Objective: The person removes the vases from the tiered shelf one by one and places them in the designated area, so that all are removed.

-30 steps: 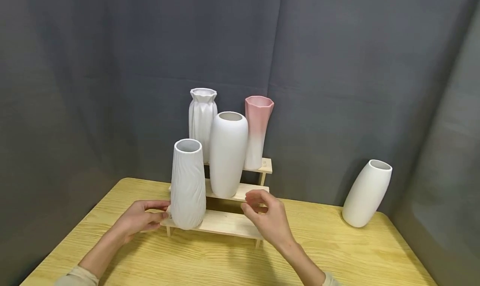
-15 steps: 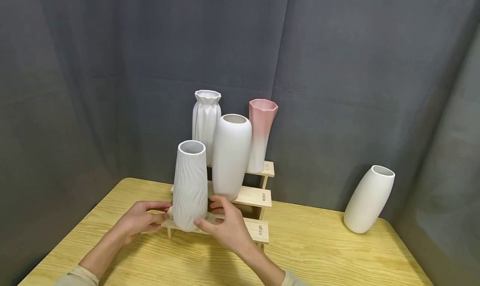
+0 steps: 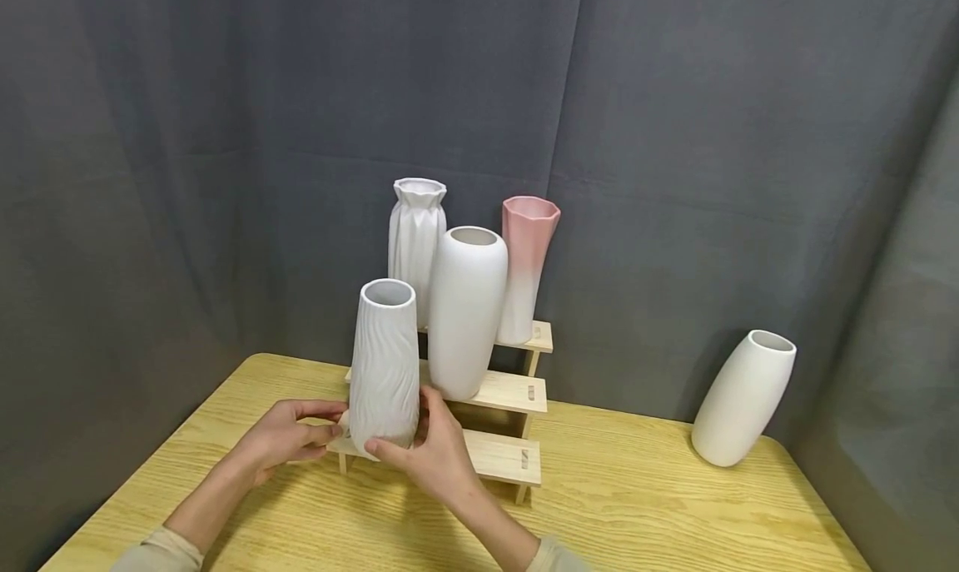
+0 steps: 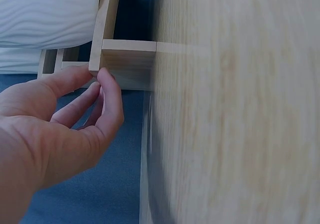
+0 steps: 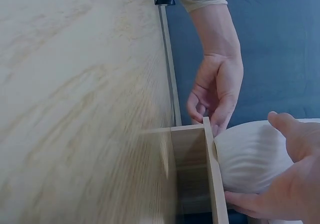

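A white vase with wavy ridges (image 3: 385,355) stands on the left end of the lowest step of a wooden three-step stand (image 3: 505,457). My right hand (image 3: 438,457) holds it low down, thumb across the front and fingers round the right side. With thumb and forefinger, my left hand (image 3: 288,436) pinches the left end of that lowest step; the left wrist view shows the fingertips on the board's corner (image 4: 95,63). In the right wrist view the vase (image 5: 252,156) lies between thumb and fingers of the right hand (image 5: 295,179), close against the step.
A smooth white vase (image 3: 468,314) occupies the middle step. Behind it, a pleated white vase (image 3: 417,243) and a pink-to-white vase (image 3: 524,264) share the top step. Another smooth white vase (image 3: 744,397) stands at the right on the wooden table (image 3: 637,505), before grey curtains (image 3: 674,181).
My right hand has moved left from in front of the stand's right half and taken hold of the wavy vase near its base. The left hand stays at the step's left end.
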Action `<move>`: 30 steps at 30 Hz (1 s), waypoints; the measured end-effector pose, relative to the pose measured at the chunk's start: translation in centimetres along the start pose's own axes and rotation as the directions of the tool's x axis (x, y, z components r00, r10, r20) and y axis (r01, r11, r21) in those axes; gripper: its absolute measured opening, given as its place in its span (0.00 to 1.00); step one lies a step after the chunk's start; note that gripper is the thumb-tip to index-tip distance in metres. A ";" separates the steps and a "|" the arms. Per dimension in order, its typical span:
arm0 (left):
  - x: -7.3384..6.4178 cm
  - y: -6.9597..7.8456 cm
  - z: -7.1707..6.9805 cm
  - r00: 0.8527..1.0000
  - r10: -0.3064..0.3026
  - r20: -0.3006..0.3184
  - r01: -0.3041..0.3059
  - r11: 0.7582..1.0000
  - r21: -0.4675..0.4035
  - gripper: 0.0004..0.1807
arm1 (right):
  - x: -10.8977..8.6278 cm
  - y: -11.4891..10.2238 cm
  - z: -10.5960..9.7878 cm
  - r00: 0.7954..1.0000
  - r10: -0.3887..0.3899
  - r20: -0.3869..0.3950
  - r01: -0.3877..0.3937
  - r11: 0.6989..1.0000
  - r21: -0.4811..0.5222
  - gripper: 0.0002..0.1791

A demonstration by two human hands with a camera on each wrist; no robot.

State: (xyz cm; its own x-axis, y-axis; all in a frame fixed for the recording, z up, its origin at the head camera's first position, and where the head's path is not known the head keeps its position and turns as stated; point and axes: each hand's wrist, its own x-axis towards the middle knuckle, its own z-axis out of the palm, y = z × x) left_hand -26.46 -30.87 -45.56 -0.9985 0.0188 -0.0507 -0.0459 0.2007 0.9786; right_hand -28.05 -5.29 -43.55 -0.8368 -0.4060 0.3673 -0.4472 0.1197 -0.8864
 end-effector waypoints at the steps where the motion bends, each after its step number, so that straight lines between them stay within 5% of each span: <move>1: 0.0 0.0 0.0 1.000 0.004 0.003 -0.004 1.000 0.004 0.25 | 0.0 0.0 0.1 1.000 0.006 -0.008 -0.006 1.000 -0.006 0.47; 18: 0.1 0.0 0.1 1.000 -0.011 -0.006 0.011 1.000 0.010 0.25 | 0.6 -0.5 0.5 0.998 0.029 -0.063 -0.034 0.996 -0.084 0.49; 30: 0.0 0.0 0.0 1.000 -0.002 -0.002 0.002 1.000 0.013 0.25 | 0.6 0.4 0.8 0.997 -0.010 -0.071 0.009 1.000 -0.018 0.44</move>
State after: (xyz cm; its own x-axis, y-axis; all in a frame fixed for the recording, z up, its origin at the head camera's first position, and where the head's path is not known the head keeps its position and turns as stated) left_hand -26.42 -30.89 -45.54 -0.9985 0.0165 -0.0526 -0.0478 0.2136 0.9758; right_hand -28.46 -6.16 -43.95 -0.8526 -0.3421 0.3951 -0.4602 0.1328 -0.8778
